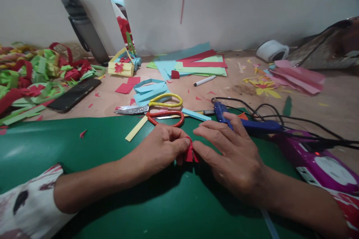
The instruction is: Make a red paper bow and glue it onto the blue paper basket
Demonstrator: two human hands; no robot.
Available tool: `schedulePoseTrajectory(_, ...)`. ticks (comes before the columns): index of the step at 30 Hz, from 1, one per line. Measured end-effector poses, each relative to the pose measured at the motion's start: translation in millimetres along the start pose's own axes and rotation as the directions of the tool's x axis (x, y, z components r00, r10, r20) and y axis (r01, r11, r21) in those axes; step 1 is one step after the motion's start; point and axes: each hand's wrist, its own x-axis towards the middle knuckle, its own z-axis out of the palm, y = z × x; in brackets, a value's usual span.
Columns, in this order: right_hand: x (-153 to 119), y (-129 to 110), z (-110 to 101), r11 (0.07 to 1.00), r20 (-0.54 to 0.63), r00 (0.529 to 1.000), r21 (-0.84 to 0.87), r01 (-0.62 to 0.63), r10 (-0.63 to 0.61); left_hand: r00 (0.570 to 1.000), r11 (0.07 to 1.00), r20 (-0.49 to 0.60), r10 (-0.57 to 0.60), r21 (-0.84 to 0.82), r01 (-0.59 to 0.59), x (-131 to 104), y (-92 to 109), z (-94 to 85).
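Note:
My left hand pinches a small piece of red paper between thumb and fingers, above the green mat. The paper looks folded, with a slit at its lower edge. My right hand has its fingers spread, and its lowest digit touches or nearly touches the paper's right side. Just beyond my hands lie scissors with one yellow and one red handle, blades pointing left. A yellow paper strip and a light blue strip rest beside them. Behind my right fingers is a blue glue gun.
A purple power strip with black cables sits at right. Paper sheets, a white marker and a small yellow paper basket lie toward the wall. At left are a phone, a dark bottle and heaped paper pieces.

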Motion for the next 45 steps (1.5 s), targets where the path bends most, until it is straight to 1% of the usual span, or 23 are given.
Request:
schedulePoseTrajectory(7,0,0,-3,0.995,-0.008,0.998,-0.084,0.061,-0.062,1.000,1.000,0.004,0.007,-0.004,-0.007,1,0,-1.5)
schedulePoseTrajectory(11,1,1,-2,0.989,-0.045,0.993,-0.112,0.100,-0.105,1.000,1.000,-0.002,0.019,-0.001,-0.019,1,-1,-0.8)
schedulePoseTrajectory(18,3,2,-2,0.991,-0.059,0.991,-0.066,0.120,-0.124,0.999,0.999,-0.012,0.035,0.032,-0.034,1,0,-0.3)
schedulePoseTrajectory(22,1,2,-2,0.991,-0.054,0.991,-0.064,0.120,-0.124,1.000,1.000,0.000,0.008,-0.016,-0.008,3,-1,-0.1)
schedulePoseTrajectory(26,-1,3,-3,0.990,-0.060,0.990,-0.076,0.121,-0.126,1.000,0.998,0.006,0.007,-0.063,-0.007,5,-2,-0.7)
schedulePoseTrajectory(32,0,7,-5,0.997,-0.048,0.997,-0.047,0.063,-0.065,1.000,0.996,-0.005,0.010,-0.091,-0.010,5,0,-1.8)
schedulePoseTrajectory(35,-2,6,-3,0.993,-0.064,0.994,-0.073,0.088,-0.093,1.000,0.993,0.000,0.007,-0.114,-0.007,5,0,-2.2)
schedulePoseTrajectory(39,-7,4,-3,0.982,-0.091,0.983,-0.111,0.152,-0.162,1.000,0.989,0.007,0.019,-0.146,-0.018,6,-2,-2.9)
schedulePoseTrajectory(42,-9,5,-4,0.984,-0.082,0.983,-0.087,0.158,-0.165,0.999,0.986,0.000,0.033,-0.161,-0.033,6,-3,-3.1)
schedulePoseTrajectory(44,-8,5,-6,0.990,-0.084,0.987,-0.035,0.135,-0.138,0.999,0.984,-0.005,0.040,-0.174,-0.040,7,-4,-2.9)
schedulePoseTrajectory(45,-7,6,-7,0.994,-0.089,0.991,0.011,0.106,-0.104,0.999,0.984,-0.007,0.043,-0.175,-0.044,7,-4,-2.7)
